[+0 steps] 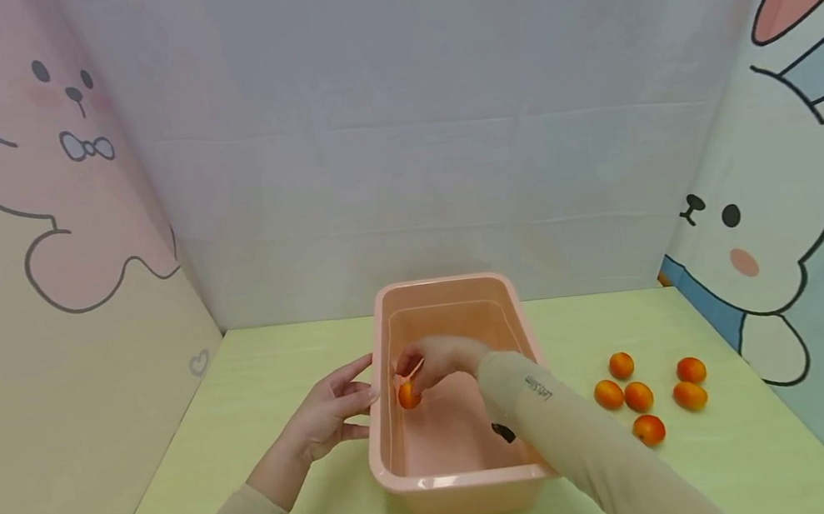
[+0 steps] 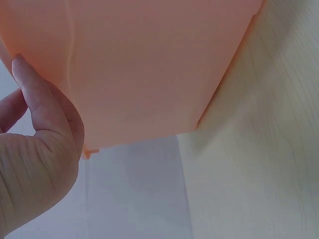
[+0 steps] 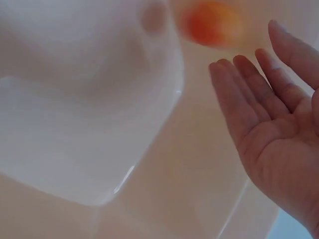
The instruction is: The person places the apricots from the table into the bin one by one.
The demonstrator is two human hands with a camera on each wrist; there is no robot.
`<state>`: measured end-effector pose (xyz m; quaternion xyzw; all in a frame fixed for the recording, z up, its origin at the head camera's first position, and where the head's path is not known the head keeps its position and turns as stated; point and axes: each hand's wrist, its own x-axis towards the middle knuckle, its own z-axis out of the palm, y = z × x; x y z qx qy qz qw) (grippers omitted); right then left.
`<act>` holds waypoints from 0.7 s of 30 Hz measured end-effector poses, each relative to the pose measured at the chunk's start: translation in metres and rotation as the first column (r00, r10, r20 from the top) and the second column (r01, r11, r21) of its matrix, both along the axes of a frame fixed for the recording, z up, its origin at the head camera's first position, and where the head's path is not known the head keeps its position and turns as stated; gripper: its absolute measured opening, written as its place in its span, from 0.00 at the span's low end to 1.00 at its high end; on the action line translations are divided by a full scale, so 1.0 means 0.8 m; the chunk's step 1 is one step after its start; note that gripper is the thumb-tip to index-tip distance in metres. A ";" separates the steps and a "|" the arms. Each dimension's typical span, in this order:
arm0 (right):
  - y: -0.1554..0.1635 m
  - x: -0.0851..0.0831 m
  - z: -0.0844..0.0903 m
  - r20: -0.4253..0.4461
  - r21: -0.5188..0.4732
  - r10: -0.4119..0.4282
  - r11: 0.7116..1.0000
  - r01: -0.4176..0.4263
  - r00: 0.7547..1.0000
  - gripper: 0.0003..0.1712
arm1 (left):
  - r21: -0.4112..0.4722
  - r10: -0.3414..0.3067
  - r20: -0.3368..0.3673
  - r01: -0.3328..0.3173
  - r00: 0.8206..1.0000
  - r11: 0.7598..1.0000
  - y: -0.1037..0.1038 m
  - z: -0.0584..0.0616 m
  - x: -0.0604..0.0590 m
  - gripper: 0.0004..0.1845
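A pink plastic bin (image 1: 473,478) stands on the table. My left hand (image 1: 333,408) touches its left side near the rim, fingers mostly extended. In the left wrist view that hand (image 2: 45,134) rests against the bin's outer wall (image 2: 149,69). My right hand (image 1: 438,361) reaches down inside the bin, by the left wall. Just below its fingertips is a small round orange-red fruit (image 1: 409,395). The right wrist view shows the fruit (image 3: 212,24) blurred and apart from the hand (image 3: 279,114), whose fingers are extended.
Several similar orange-red fruits (image 1: 639,396) lie on the pale yellow-green table (image 1: 317,501) to the right of the bin. A white cloth backdrop (image 1: 410,165) hangs behind, with cartoon-printed panels (image 1: 758,254) at both sides.
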<state>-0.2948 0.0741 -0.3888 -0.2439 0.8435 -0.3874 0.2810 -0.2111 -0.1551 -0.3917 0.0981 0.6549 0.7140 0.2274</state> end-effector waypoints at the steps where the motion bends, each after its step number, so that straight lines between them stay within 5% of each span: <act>1: 0.001 -0.001 0.004 0.009 -0.014 -0.008 1.000 0.008 1.000 0.21 | 0.001 -0.001 -0.001 0.001 1.000 1.000 0.000 0.000 0.000 0.39; 5: 0.010 -0.004 0.022 0.008 -0.116 -0.040 0.992 0.040 0.999 0.25 | 0.010 -0.005 0.000 0.005 1.000 1.000 -0.001 -0.001 0.001 0.39; 10: 0.027 0.003 0.050 -0.126 -0.216 -0.039 0.976 0.011 0.991 0.26 | 0.020 -0.006 0.003 0.006 1.000 1.000 -0.001 -0.001 0.001 0.39; 17: 0.061 0.039 0.105 -0.343 -0.276 -0.116 0.961 0.018 0.932 0.25 | 0.011 -0.004 0.009 0.004 1.000 1.000 0.000 -0.002 0.001 0.39; 21: 0.091 0.061 0.132 -0.396 -0.361 -0.152 0.933 -0.002 0.906 0.26 | 0.018 -0.005 0.001 0.005 1.000 1.000 -0.001 -0.003 0.000 0.39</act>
